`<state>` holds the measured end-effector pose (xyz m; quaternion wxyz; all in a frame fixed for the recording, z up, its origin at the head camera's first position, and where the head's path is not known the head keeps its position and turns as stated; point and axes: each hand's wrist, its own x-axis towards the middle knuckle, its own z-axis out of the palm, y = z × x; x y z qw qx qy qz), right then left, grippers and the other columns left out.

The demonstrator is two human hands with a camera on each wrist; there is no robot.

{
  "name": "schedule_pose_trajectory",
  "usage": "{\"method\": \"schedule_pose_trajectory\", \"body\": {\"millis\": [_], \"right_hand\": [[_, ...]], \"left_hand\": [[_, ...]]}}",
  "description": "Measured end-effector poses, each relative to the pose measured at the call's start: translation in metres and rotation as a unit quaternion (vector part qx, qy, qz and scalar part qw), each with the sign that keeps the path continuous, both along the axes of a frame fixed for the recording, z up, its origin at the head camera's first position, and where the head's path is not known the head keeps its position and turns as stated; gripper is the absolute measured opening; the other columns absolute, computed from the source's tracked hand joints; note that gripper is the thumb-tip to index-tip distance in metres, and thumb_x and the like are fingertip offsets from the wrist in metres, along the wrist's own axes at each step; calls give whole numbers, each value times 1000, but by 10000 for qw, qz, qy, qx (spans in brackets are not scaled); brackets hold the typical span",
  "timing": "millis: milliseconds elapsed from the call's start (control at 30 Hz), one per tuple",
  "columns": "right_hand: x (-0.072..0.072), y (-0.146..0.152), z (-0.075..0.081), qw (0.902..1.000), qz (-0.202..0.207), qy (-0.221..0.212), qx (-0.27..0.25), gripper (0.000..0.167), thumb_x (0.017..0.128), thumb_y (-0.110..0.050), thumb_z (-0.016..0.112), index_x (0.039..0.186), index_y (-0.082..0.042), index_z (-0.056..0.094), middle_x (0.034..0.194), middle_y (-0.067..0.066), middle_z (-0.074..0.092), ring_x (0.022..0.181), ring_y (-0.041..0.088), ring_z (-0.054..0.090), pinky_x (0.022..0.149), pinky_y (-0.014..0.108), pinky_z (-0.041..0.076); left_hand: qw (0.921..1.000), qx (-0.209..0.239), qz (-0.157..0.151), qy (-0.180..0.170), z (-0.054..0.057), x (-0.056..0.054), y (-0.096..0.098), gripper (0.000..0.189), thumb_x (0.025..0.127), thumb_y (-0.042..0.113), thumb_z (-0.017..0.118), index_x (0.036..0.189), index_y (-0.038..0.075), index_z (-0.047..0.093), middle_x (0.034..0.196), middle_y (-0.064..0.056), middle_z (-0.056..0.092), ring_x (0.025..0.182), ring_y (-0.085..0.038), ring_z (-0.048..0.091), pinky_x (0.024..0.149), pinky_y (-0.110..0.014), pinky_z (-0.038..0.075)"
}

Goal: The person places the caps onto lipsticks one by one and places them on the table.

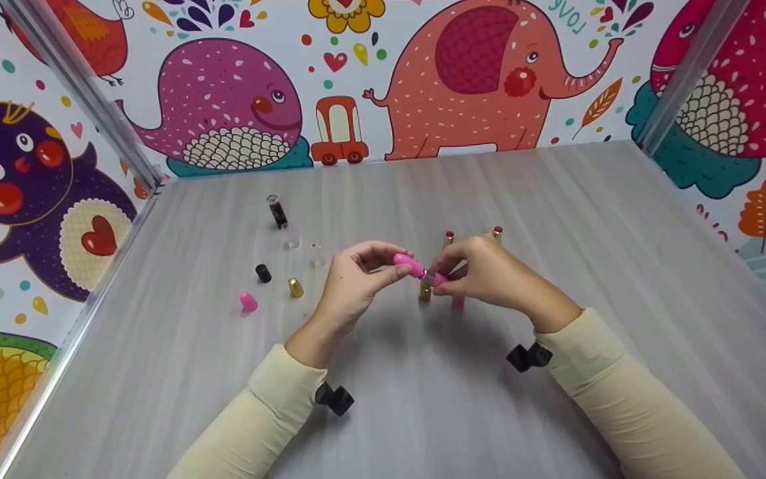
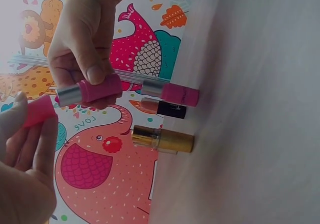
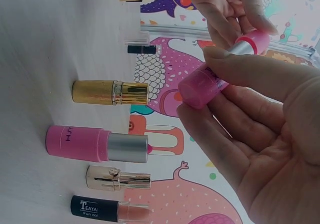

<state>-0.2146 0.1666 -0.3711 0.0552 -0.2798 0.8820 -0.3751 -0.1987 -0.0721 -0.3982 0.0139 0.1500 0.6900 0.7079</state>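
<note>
My left hand (image 1: 356,279) pinches a pink lipstick cap (image 1: 408,265) between thumb and fingers. Opposite it, my right hand (image 1: 489,273) grips the pink body of a lipstick (image 3: 200,86), whose silver collar points at the cap. In the left wrist view, the cap's mouth is right at the end of the collar. Below and behind the hands stand uncapped lipsticks: a gold one (image 3: 95,92), a pink one with a silver collar (image 3: 77,143), a pale gold one (image 3: 102,178) and a black one (image 3: 95,209). My right hand partly hides them in the head view.
Left on the table are a pink cap (image 1: 248,301), a gold cap (image 1: 296,287) and a black cap (image 1: 263,273). Clear caps (image 1: 290,238) lie farther back, near a black lipstick (image 1: 278,211). Printed panels (image 1: 356,66) wall the table's back and sides.
</note>
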Motion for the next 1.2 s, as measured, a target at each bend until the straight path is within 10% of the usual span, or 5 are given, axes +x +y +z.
{"method": "schedule_pose_trajectory", "body": {"millis": [1200], "right_hand": [[5, -7, -2, 9995, -109, 209, -216, 19, 84, -9, 92, 100, -9, 82, 91, -1, 80, 87, 14, 77, 93, 52, 60]], "left_hand": [[9986, -435, 43, 314, -10, 1, 9, 22, 91, 12, 86, 110, 2, 78, 107, -7, 76, 105, -23, 69, 98, -37, 60]]}}
